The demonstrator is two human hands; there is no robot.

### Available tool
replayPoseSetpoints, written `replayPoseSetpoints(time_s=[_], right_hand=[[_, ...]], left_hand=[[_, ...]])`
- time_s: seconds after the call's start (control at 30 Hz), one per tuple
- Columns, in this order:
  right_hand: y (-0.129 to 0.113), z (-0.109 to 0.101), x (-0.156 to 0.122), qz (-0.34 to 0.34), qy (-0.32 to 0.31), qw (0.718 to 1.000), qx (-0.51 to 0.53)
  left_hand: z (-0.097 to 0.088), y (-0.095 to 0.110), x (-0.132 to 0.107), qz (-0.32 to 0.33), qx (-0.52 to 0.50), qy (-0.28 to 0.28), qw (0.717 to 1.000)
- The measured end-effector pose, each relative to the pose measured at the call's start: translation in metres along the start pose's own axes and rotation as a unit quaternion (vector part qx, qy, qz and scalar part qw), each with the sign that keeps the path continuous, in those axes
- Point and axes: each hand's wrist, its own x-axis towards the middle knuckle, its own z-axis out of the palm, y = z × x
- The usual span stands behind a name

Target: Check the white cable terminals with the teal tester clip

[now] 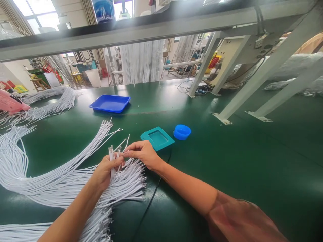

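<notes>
My left hand [108, 168] is closed round a small bunch of white cables [112, 158], whose tips stick up above the thumb. Close beside it, my right hand [143, 153] pinches with thumb and fingertips at the edge of that bunch, on what looks like one white cable. Under both hands spreads a thick pile of white cables [126, 185] with their cut ends pointing right. Another bundle [83, 154] curves up to the left of my hands. Just beyond my right hand lies a teal square tray [158, 138].
A round blue dish [182, 132] stands right of the teal tray. Farther back are a blue rectangular tray [109, 103] and more cables [60, 99]. White metal legs [242, 94] stand on the green table [239, 174], carrying a beam [141, 32] across the view.
</notes>
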Motion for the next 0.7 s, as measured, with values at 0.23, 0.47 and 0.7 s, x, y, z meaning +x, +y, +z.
replayPoseSetpoints(time_s=[0.23,0.47,0.7], right_hand=[[0.009,0.011,-0.004,-0.012,0.045,0.999,-0.006],[0.013,0.006,-0.012,-0.186,0.103,0.881,-0.422],[0.001,-0.009,0.002,-0.139,-0.030,0.911,-0.388]], left_hand=[[0.003,-0.002,0.003,0.010,-0.021,0.025,0.999],[0.009,-0.006,0.001,0.060,0.066,0.061,0.994],[0.007,-0.004,0.003,0.057,0.047,0.058,0.996]])
